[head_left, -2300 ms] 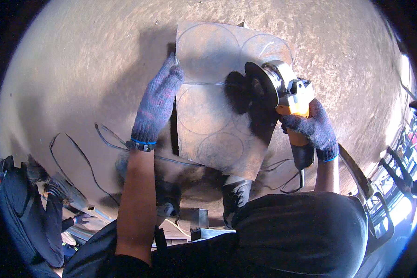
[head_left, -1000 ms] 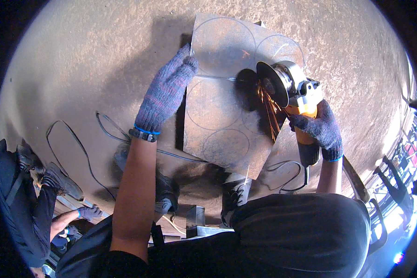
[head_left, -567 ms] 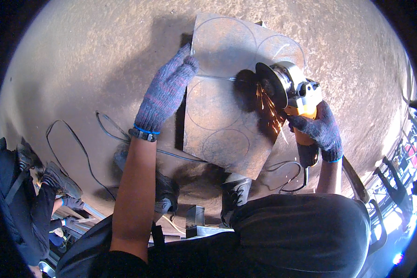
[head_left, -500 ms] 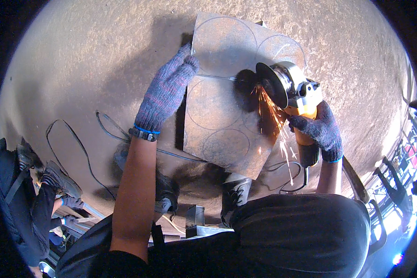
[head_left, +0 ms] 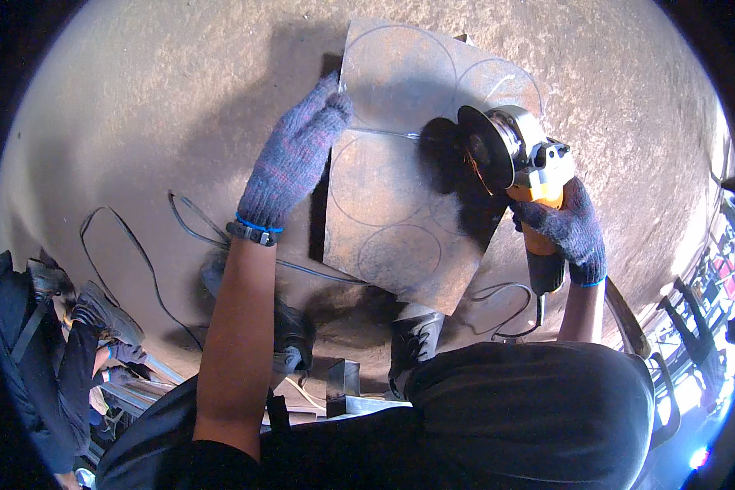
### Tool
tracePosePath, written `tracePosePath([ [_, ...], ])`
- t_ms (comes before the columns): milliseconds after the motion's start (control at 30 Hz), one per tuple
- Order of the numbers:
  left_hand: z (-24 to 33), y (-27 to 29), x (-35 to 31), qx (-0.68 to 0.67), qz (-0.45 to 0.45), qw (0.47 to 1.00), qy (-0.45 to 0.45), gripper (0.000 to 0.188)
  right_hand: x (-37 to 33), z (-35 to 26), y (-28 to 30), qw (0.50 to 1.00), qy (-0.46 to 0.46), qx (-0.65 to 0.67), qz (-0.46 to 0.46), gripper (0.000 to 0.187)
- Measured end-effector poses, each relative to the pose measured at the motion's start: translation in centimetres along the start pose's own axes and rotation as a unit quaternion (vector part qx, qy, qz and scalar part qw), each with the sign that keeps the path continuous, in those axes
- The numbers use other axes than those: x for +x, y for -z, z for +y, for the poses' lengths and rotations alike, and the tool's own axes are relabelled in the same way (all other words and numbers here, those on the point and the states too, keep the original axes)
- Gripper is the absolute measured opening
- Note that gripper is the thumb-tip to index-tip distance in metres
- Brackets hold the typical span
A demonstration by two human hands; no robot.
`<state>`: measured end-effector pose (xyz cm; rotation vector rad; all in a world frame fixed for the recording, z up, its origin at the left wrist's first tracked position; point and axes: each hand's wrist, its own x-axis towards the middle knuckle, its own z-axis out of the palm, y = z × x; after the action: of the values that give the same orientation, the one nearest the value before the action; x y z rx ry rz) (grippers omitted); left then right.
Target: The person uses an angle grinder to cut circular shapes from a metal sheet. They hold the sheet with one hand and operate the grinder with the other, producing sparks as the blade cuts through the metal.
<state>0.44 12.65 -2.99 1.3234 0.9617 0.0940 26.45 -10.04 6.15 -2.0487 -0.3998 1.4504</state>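
The shower of sparks seen half a second earlier is reduced to a faint orange glow at the disc of the angle grinder [head_left: 510, 155], which is held at the same spot on the metal sheet [head_left: 400, 204]. The orange handle of the tool is gripped closed by the gloved right hand [head_left: 565, 230], the disc lying just above and to the left of that grip, at the sheet's right side. The gloved left hand [head_left: 296, 159] is kept pressed flat, fingers extended, on the sheet's left edge, its forearm reaching up from below. Scribed circles are seen across the sheet, which lies on the concrete floor [head_left: 155, 122]
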Motion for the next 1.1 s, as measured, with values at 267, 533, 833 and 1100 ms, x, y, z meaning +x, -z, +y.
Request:
tracePosePath([
  [267,-0.2,0.0,0.1,0.013,0.005,1.0,-0.019,0.051,0.4,0.1,0.3,0.995,0.018,-0.098,0.004,0.066],
  [533,-0.2,0.0,0.0,-0.014,-0.003,0.999,-0.029,0.049,0.6,-0.6,0.2,0.999,-0.026,-0.033,-0.022,0.07],
  [833,-0.6,0.0,0.4,-0.019,-0.002,1.0,-0.024,0.051,0.4,-1.2,-0.6,1.0,0.0,-0.005,-0.009,0.051],
  [1100,-1.1,0.3,0.7,0.074,-0.016,0.989,-0.126,0.05,0.0,-1.6,-1.2,0.999,-0.039,0.002,0.003,0.049],
])
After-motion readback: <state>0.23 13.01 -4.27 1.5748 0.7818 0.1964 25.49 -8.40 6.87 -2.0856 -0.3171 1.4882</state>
